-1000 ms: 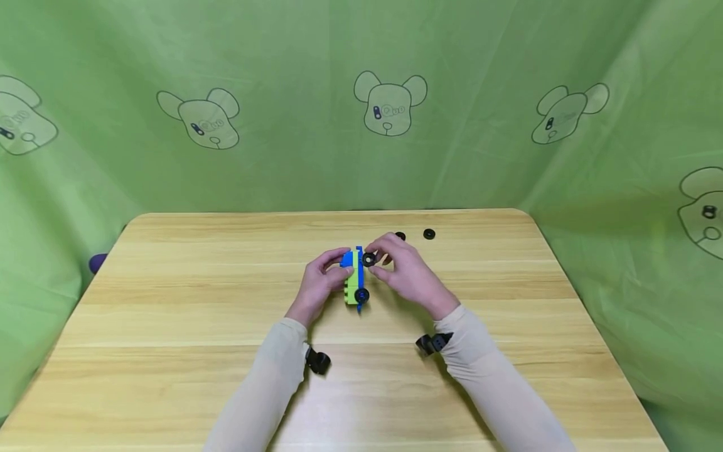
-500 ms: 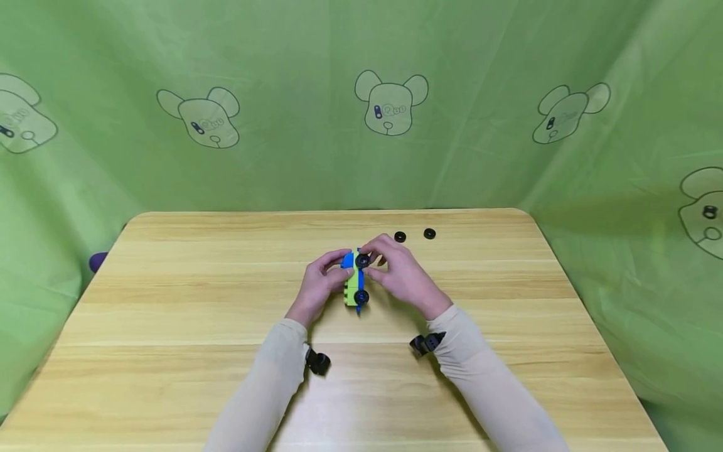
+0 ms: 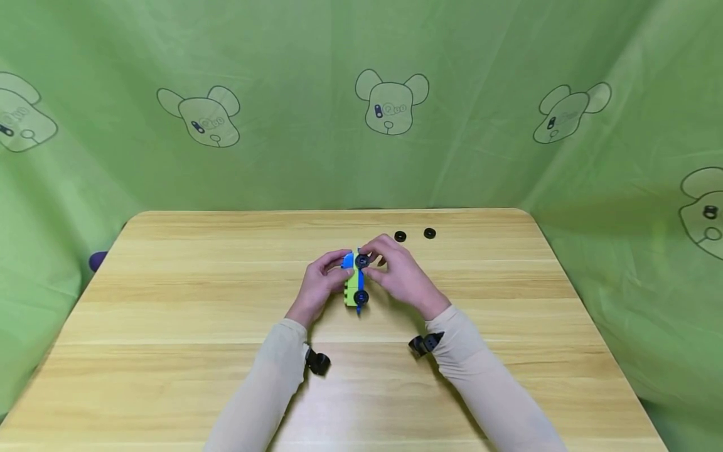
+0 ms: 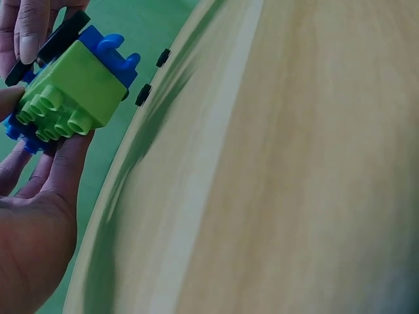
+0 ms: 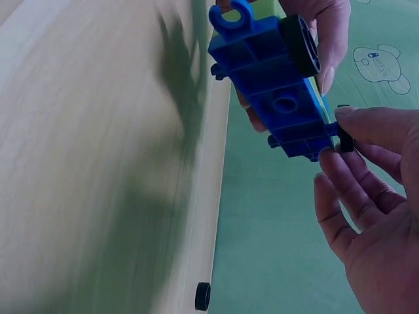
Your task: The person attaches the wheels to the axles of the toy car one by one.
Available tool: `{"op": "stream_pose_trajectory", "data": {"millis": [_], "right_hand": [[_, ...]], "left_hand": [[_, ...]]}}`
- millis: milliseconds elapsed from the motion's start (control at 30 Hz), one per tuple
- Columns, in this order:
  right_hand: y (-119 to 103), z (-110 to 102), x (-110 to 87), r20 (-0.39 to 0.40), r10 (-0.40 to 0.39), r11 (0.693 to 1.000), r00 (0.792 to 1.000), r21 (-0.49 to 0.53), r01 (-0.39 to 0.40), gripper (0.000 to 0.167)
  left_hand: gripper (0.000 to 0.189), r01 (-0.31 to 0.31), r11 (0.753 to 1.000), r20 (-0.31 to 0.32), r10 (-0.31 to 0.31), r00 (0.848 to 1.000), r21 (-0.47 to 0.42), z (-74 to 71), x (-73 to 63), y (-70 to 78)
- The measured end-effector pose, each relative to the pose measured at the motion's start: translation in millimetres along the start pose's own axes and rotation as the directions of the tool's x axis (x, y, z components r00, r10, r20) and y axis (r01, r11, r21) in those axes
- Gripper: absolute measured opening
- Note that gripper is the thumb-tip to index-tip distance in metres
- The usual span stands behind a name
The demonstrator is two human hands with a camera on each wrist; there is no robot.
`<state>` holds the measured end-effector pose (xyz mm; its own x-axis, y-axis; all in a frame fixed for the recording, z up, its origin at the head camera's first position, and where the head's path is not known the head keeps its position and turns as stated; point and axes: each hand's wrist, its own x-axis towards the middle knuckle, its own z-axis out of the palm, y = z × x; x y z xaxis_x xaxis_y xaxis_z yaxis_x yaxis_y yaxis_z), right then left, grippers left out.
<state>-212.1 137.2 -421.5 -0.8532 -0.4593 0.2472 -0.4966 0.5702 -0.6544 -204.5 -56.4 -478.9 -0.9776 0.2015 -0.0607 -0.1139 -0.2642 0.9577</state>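
My left hand (image 3: 317,285) grips a toy car (image 3: 352,287) of lime green blocks on a blue chassis (image 5: 281,98), holding it on its side above the table. With thumb and fingers, my right hand (image 3: 405,276) pinches a black tire (image 5: 346,136) at the far wheel hub; in the head view it overlaps that hub. Another black tire (image 3: 361,297) sits round the nearer hub on the same side. Two bare blue hubs, one of them the near hub (image 5: 219,70), stick out on the opposite side. A blue hook (image 5: 232,18) projects from one end.
Two loose black tires, a left one (image 3: 400,236) and a right one (image 3: 430,233), lie near the far edge of the wooden table (image 3: 198,351). A green curtain (image 3: 294,157) hangs behind. A purple object (image 3: 98,261) shows past the table's left edge.
My right hand has moved slightly left, bringing the pinched tire from beside the car onto the far hub. The left hand and the car have barely shifted.
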Motion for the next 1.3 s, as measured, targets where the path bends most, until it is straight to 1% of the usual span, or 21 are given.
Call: {"op": "stream_pose_trajectory", "data": {"millis": [100, 367, 533, 667, 733, 867, 1000, 1067, 1167, 1233, 1300], "right_hand": [[-1, 1, -0.1, 0.005, 0.009, 1.0, 1.0, 0.012, -0.009, 0.034], [0, 4, -1.3, 0.015, 0.039, 0.999, 0.999, 0.033, -0.04, 0.033], [2, 7, -2.7, 0.009, 0.051, 0.995, 0.999, 0.088, -0.052, 0.034], [4, 9, -3.9, -0.001, 0.046, 0.993, 0.999, 0.113, -0.045, 0.034], [5, 9, -4.3, -0.009, 0.037, 0.992, 0.999, 0.122, -0.036, 0.032], [6, 10, -4.7, -0.036, 0.03, 0.994, 0.999, 0.108, -0.026, 0.024], [7, 11, -3.9, -0.06, 0.045, 0.993, 0.997, 0.113, -0.038, 0.021], [7, 11, -3.1, -0.073, 0.07, 0.989, 0.995, 0.135, -0.06, 0.019], [6, 12, -1.7, -0.092, 0.142, 0.976, 0.986, 0.18, -0.124, 0.017], [5, 13, -1.3, -0.087, 0.201, 0.962, 0.976, 0.208, -0.179, 0.017], [5, 13, -1.2, -0.066, 0.248, 0.946, 0.966, 0.231, -0.228, 0.017]], "left_hand": [[0.047, -0.001, 1.0, -0.011, 0.001, 1.0, -0.006, -1.3, 2.1, -4.8], [0.042, 0.018, 0.999, -0.018, -0.019, 1.0, -0.034, 1.8, 1.7, -2.9], [0.043, 0.038, 0.999, -0.039, -0.037, 0.999, 0.015, 4.2, 4.0, -2.6], [0.044, 0.047, 0.998, -0.049, -0.044, 0.998, 0.044, 4.6, 4.9, -3.7], [0.044, 0.049, 0.998, -0.052, -0.046, 0.998, 0.046, 4.5, 4.5, -4.0], [0.044, 0.039, 0.999, -0.06, -0.037, 0.998, 0.037, 4.6, 3.5, -3.7], [0.046, 0.028, 0.999, -0.069, -0.026, 0.997, 0.028, 4.3, 3.3, -3.8], [0.046, 0.027, 0.999, -0.076, -0.025, 0.997, 0.023, 4.3, 2.9, -3.4], [0.044, 0.028, 1.0, -0.088, -0.027, 0.996, 0.011, 4.6, 2.7, -2.6], [0.043, 0.025, 1.0, -0.094, -0.024, 0.995, 0.007, 4.6, 2.5, -1.5], [0.043, 0.021, 1.0, -0.094, -0.021, 0.995, 0.004, 4.6, 2.2, -0.3]]}}
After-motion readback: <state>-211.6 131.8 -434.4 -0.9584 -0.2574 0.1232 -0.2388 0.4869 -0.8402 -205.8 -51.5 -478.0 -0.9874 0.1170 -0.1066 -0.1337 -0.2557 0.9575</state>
